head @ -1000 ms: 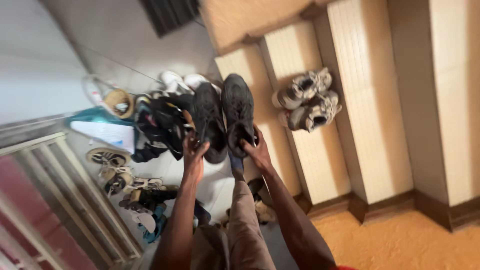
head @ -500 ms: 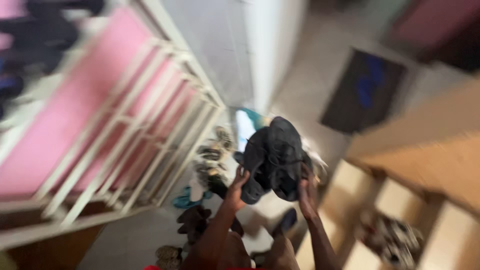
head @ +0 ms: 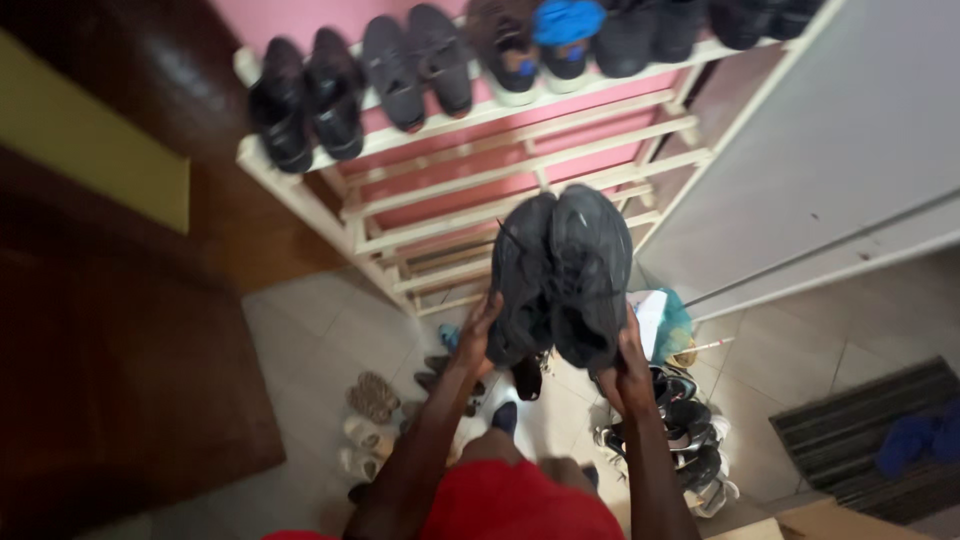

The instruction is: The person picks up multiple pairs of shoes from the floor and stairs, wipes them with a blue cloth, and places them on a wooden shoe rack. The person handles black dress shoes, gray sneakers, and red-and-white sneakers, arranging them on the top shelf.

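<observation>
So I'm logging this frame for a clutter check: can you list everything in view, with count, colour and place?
black sneakers: two, black, held up side by side before the rack
shoe rack: one, pale wood slats, against the pink wall
shoes on rack: one row, mostly black and grey, one with blue, top shelf
floor shoes: a heap, dark and light, right of the legs
small shoes: a few, pale, on the floor tiles at left
doormat: one, dark striped, lower right
left hand: holds the left sneaker
right hand: holds the right sneaker

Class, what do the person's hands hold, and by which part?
A pair of black shoes: left hand and right hand each grip one near its heel end.
</observation>
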